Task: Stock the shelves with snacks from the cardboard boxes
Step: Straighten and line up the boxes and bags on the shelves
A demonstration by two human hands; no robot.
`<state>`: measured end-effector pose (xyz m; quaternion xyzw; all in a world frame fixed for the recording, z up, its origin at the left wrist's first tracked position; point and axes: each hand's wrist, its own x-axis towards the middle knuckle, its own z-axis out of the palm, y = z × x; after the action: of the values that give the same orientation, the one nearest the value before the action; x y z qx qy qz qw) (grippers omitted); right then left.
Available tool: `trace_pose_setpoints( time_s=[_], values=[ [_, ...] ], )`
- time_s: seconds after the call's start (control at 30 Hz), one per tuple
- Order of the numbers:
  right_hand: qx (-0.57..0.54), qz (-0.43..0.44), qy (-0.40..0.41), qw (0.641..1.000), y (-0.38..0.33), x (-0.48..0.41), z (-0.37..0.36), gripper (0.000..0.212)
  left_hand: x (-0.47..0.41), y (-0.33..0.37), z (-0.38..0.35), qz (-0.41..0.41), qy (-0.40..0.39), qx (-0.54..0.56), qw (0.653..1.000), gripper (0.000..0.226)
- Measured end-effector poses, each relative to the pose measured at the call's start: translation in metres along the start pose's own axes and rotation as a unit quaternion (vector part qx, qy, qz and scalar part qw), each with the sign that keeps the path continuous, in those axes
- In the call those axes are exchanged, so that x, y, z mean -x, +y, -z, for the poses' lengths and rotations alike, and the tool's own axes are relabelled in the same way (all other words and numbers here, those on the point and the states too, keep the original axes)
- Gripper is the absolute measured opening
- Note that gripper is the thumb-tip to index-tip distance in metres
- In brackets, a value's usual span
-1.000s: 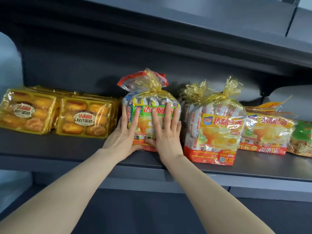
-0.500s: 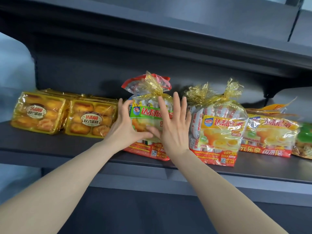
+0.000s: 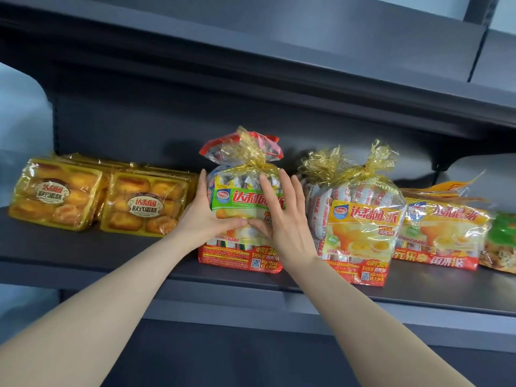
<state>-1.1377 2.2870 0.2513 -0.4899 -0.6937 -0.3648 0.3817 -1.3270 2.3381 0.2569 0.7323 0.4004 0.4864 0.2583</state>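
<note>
A snack bag (image 3: 242,247) with a gold-tied top, green band and red base stands upright on the dark shelf (image 3: 83,252). My left hand (image 3: 205,216) lies along the bag's left side with straight fingers and the thumb across its front. My right hand (image 3: 282,216) presses flat on the bag's front, fingers spread and pointing up. The two thumbs meet near the bag's middle. No cardboard box is in view.
Two yellow trays of small cakes (image 3: 55,194) (image 3: 145,205) lie left of the bag. To its right stand a similar gold-tied bag (image 3: 360,219), a flatter bag (image 3: 444,236) and a green packet (image 3: 502,241). Another shelf (image 3: 279,51) hangs close above.
Both hands have slid higher up the bag's front. The bag now stands more upright and squarer on the shelf. The view has shifted a little to the left.
</note>
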Motion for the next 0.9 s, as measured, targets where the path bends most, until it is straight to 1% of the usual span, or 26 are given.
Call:
trace_pose_setpoints(
  time_s=[0.1,0.17,0.2,0.23,0.27,0.33,0.37,0.4,0.43,0.53,0.7,0.83,0.9],
  values=[
    [0.009,0.0,-0.004,1.0,0.0,0.002,-0.003,0.075,0.006,-0.003,0.008,-0.003,-0.015,-0.01,1.0,0.137],
    [0.026,-0.005,-0.003,1.0,-0.001,0.003,0.0,0.073,0.015,0.0,0.009,-0.013,-0.021,-0.022,0.999,0.14],
    [0.047,-0.001,0.0,0.999,-0.004,0.003,0.003,0.071,0.022,0.002,0.009,-0.032,-0.014,-0.046,0.998,0.142],
    [0.073,0.011,0.004,0.997,-0.007,0.005,0.006,0.07,0.029,0.005,0.007,-0.068,0.0,-0.096,0.993,0.144],
    [0.099,0.031,0.006,0.995,-0.01,0.008,0.01,0.068,0.034,0.008,0.005,-0.115,0.016,-0.175,0.978,0.144],
    [0.131,0.061,-0.007,0.99,-0.015,0.014,0.012,0.066,0.043,0.01,0.0,-0.206,0.049,-0.335,0.918,0.141],
    [0.138,0.063,-0.018,0.988,-0.017,0.018,0.01,0.066,0.045,0.011,-0.001,-0.23,0.059,-0.384,0.892,0.139],
    [0.143,0.057,-0.031,0.988,-0.017,0.02,0.007,0.067,0.047,0.011,-0.002,-0.236,0.062,-0.41,0.879,0.138],
    [0.148,0.049,-0.041,0.987,-0.016,0.021,0.003,0.069,0.046,0.01,-0.003,-0.234,0.061,-0.42,0.875,0.136],
    [0.156,0.04,-0.06,0.985,-0.008,0.018,-0.01,0.075,0.038,0.006,-0.008,-0.212,0.056,-0.425,0.878,0.132],
    [0.163,0.032,-0.073,0.983,0.001,0.017,-0.021,0.076,0.03,0.007,-0.014,-0.199,0.045,-0.436,0.876,0.128],
    [0.196,0.023,-0.081,0.977,-0.011,0.019,-0.01,0.075,0.041,0.006,0.0,-0.223,0.023,-0.42,0.88,0.123],
    [0.195,0.015,-0.065,0.979,-0.02,0.022,-0.002,0.069,0.048,0.003,0.015,-0.247,0.012,-0.416,0.875,0.122]
  ],
)
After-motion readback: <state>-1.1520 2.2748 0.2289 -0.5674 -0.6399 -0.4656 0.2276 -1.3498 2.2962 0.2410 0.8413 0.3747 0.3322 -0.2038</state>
